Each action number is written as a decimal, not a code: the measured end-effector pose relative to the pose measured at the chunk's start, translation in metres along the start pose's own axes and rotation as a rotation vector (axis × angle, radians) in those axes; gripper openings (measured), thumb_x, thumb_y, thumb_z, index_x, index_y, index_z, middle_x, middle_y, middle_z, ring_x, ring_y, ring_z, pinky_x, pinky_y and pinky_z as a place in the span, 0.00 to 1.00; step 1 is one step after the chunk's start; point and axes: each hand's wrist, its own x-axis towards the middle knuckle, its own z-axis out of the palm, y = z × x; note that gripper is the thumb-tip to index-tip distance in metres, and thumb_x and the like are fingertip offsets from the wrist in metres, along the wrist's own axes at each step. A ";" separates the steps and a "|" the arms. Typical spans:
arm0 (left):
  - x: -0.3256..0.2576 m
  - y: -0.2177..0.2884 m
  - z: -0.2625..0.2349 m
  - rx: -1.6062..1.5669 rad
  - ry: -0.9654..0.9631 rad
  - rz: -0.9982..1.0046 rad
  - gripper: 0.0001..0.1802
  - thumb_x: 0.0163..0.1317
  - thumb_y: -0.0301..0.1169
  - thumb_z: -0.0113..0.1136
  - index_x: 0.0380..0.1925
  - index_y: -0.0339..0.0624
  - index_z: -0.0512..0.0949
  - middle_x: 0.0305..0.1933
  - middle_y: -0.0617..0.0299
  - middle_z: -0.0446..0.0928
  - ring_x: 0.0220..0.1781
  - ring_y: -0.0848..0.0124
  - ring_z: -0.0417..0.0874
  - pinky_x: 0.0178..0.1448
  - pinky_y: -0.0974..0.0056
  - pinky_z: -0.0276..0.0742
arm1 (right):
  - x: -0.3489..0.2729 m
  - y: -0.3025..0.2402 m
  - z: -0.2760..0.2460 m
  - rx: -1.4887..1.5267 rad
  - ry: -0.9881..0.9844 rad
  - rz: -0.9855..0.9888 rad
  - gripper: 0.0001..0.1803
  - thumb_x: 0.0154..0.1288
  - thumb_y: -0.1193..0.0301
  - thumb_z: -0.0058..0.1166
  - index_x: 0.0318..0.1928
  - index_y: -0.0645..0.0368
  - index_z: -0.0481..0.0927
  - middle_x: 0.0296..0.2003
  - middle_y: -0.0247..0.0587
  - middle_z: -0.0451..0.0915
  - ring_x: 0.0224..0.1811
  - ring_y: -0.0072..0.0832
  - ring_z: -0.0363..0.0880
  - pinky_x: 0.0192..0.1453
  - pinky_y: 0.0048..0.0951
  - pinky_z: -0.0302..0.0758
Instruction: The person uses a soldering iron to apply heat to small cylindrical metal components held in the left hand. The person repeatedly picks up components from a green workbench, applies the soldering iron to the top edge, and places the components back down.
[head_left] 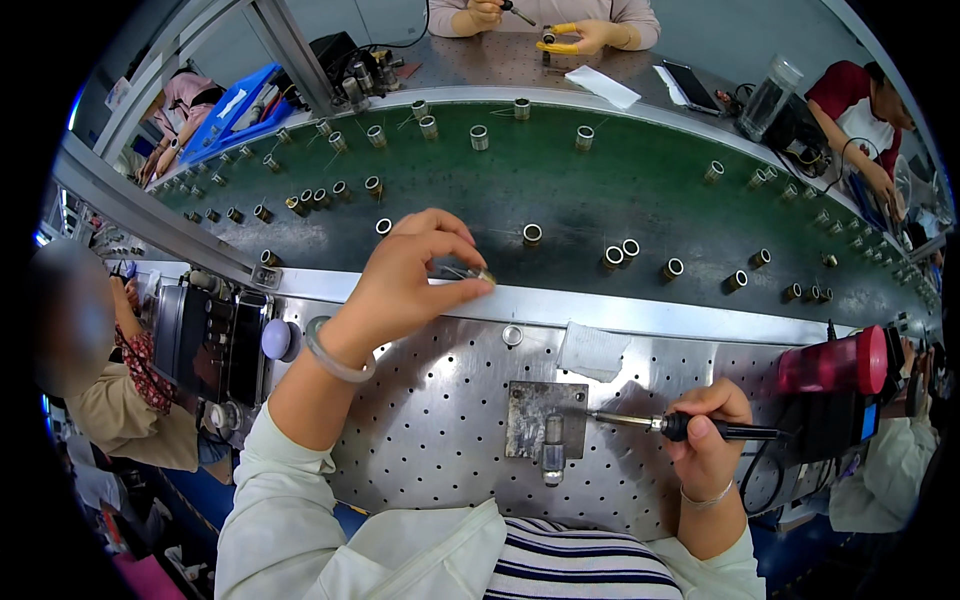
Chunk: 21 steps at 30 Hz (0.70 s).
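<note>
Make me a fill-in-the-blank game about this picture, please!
1. The right hand holds a soldering iron, while a small part is pinched by the ____ one.
2. The belt carrying metal cylinders looks ____.
3. The upper-left tray is coloured ____.
4. The metal worktop is dotted with small dark ____.

Missing words: left; green; blue; holes.

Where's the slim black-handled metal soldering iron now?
In the head view, right of centre, the slim black-handled metal soldering iron is in the person's right hand, pointing left toward the stained grey square metal plate.
</note>
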 end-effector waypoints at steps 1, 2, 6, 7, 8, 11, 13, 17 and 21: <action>-0.002 0.011 0.002 -0.139 -0.041 -0.054 0.09 0.46 0.27 0.70 0.29 0.43 0.83 0.40 0.63 0.75 0.44 0.71 0.73 0.46 0.68 0.67 | 0.001 0.001 -0.001 -0.006 0.010 -0.007 0.12 0.57 0.71 0.62 0.31 0.66 0.73 0.20 0.41 0.76 0.14 0.18 0.70 0.19 0.16 0.67; -0.006 0.017 0.007 -0.271 -0.142 -0.064 0.09 0.46 0.27 0.70 0.29 0.42 0.83 0.40 0.63 0.75 0.43 0.72 0.73 0.45 0.69 0.67 | 0.000 0.001 -0.001 0.000 0.009 -0.004 0.12 0.57 0.71 0.62 0.31 0.66 0.74 0.20 0.41 0.76 0.14 0.18 0.69 0.19 0.15 0.66; -0.018 0.036 0.030 -0.664 -0.469 -0.128 0.09 0.48 0.26 0.70 0.31 0.39 0.84 0.40 0.61 0.75 0.41 0.74 0.74 0.42 0.73 0.67 | 0.001 0.004 -0.004 -0.050 -0.031 -0.024 0.13 0.61 0.69 0.57 0.33 0.64 0.69 0.22 0.43 0.74 0.14 0.16 0.64 0.16 0.14 0.62; -0.020 0.035 0.037 -0.744 -0.485 -0.144 0.09 0.48 0.26 0.70 0.32 0.38 0.84 0.40 0.61 0.75 0.41 0.74 0.74 0.42 0.73 0.68 | 0.000 0.004 -0.003 -0.050 -0.041 -0.022 0.13 0.61 0.68 0.57 0.33 0.64 0.69 0.22 0.43 0.74 0.14 0.16 0.64 0.16 0.14 0.62; -0.021 0.035 0.043 -0.820 -0.499 -0.155 0.09 0.48 0.26 0.70 0.32 0.38 0.84 0.40 0.61 0.75 0.41 0.73 0.74 0.43 0.74 0.68 | 0.001 0.004 -0.002 -0.048 -0.053 -0.028 0.13 0.61 0.68 0.57 0.33 0.64 0.69 0.22 0.42 0.73 0.14 0.15 0.63 0.16 0.13 0.61; -0.026 0.036 0.052 -1.007 -0.593 -0.187 0.11 0.48 0.26 0.70 0.34 0.37 0.84 0.41 0.59 0.75 0.42 0.73 0.74 0.44 0.73 0.69 | 0.001 0.003 0.001 -0.080 -0.053 -0.039 0.14 0.61 0.66 0.57 0.32 0.65 0.69 0.20 0.40 0.72 0.13 0.14 0.62 0.15 0.14 0.60; -0.029 0.038 0.050 -1.027 -0.601 -0.195 0.12 0.48 0.25 0.70 0.36 0.37 0.84 0.43 0.59 0.75 0.43 0.72 0.74 0.44 0.73 0.69 | -0.001 0.001 0.000 -0.084 -0.058 -0.025 0.15 0.61 0.66 0.57 0.31 0.64 0.69 0.18 0.38 0.71 0.12 0.14 0.62 0.15 0.14 0.60; -0.034 0.035 0.046 -1.112 -0.644 -0.246 0.15 0.49 0.22 0.67 0.41 0.35 0.83 0.46 0.56 0.75 0.45 0.71 0.75 0.46 0.71 0.70 | -0.005 -0.001 -0.002 0.027 -0.048 0.019 0.11 0.57 0.72 0.60 0.30 0.66 0.73 0.21 0.43 0.77 0.13 0.16 0.70 0.20 0.14 0.68; -0.043 0.033 0.054 -1.164 -0.594 -0.300 0.16 0.50 0.17 0.65 0.41 0.33 0.82 0.46 0.53 0.74 0.47 0.69 0.76 0.49 0.69 0.72 | -0.009 0.000 0.006 -0.024 -0.035 0.016 0.11 0.53 0.74 0.63 0.29 0.66 0.73 0.22 0.44 0.77 0.14 0.17 0.71 0.20 0.15 0.68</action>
